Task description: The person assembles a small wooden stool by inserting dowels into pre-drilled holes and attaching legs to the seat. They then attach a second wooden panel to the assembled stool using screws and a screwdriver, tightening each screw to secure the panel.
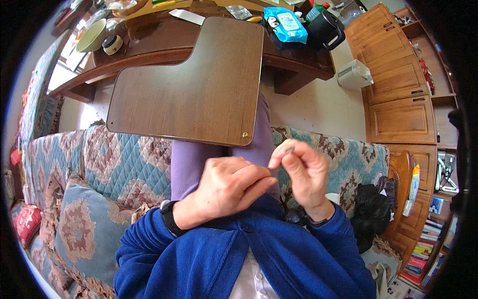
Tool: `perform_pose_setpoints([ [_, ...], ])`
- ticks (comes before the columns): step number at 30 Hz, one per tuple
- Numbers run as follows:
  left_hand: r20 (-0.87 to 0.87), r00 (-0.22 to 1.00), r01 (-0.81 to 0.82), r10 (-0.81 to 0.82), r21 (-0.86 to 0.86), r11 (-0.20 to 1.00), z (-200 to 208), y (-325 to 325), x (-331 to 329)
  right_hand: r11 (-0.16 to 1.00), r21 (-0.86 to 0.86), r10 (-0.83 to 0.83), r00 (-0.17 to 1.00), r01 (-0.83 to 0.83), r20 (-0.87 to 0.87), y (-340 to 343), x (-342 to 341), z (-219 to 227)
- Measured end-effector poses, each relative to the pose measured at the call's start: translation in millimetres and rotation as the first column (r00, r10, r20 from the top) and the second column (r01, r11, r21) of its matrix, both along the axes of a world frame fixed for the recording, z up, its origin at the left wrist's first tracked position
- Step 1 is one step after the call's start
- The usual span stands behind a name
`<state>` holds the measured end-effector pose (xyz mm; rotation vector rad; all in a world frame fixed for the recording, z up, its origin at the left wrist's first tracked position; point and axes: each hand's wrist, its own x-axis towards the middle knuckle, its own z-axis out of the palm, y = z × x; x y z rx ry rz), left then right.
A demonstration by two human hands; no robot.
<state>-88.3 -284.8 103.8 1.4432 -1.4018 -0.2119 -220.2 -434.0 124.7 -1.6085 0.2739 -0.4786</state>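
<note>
One small piece (290, 150) — too blurred to name — pinched in the right hand (306, 177); board (199, 94) ahead, nearer the curled left hand (226, 187), contents hidden

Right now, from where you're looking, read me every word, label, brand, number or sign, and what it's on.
Blue soft pack: lettering on its front; I won't copy it out.
Book spines: printing, mostly too small or blurred to read.
Small jar: any label is too small to read.
Brown L-shaped board: none visible.
</note>
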Motion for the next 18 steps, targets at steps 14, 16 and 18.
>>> perform_pose_setpoints([
  [14,0.497,0.793,-0.370,0.352,-0.066,0.927,-11,17,46,0.764,-0.631,0.053,0.988,-0.133,-0.145,-25,44,13],
  [16,0.486,0.800,-0.364,0.353,-0.076,0.928,-13,17,47,0.727,-0.670,0.065,0.987,-0.149,-0.148,-25,45,15],
  [18,0.475,0.804,-0.362,0.356,-0.083,0.928,-14,17,48,0.702,-0.695,0.067,0.986,-0.157,-0.155,-25,45,17],
])
